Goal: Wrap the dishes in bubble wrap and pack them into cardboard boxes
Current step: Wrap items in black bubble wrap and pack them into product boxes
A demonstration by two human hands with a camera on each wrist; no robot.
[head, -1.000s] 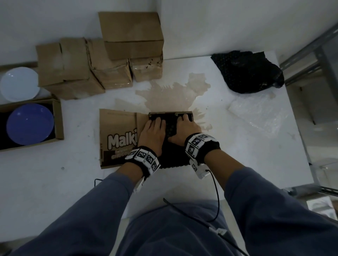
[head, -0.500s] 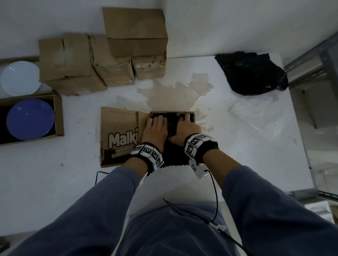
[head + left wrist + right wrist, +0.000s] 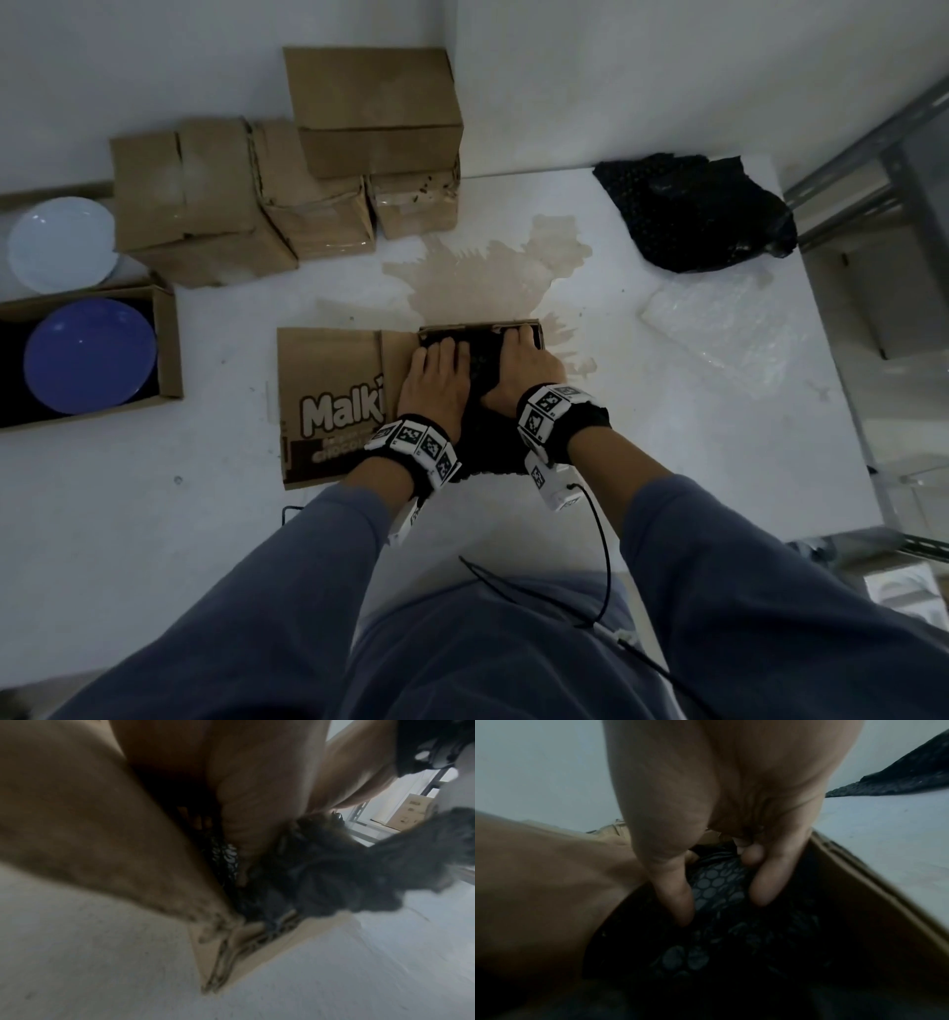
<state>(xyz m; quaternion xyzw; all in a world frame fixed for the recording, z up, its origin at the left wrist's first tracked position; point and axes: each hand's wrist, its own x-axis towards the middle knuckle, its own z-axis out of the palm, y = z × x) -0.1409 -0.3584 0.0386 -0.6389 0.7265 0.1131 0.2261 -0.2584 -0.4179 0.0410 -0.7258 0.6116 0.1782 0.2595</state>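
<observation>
Both hands are pressing down into the open cardboard box (image 3: 480, 329) sitting in the middle of the white counter (image 3: 667, 437). The left hand (image 3: 436, 383) is lying flat with its fingers straight on the black bubble-wrapped bundle (image 3: 482, 360) inside the box. The right hand (image 3: 524, 367) is lying beside it, reaching toward the far right corner; in the right wrist view its fingers (image 3: 765, 882) are bending down and digging into the wrap (image 3: 718, 882), thumb and fingertips pressing rather than closing round it. A flap printed "Malki" (image 3: 328, 401) is lying open to the left of the box. A brown stain (image 3: 482, 272) is spreading just behind it. Further back, closed boxes (image 3: 287, 205) are standing stacked against the wall. At far left a blue plate (image 3: 90, 357) is lying in another open box (image 3: 167, 339), with a white plate (image 3: 61, 244) behind it. More black bubble wrap (image 3: 693, 216) and a clear sheet (image 3: 719, 329) are lying to the right.
</observation>
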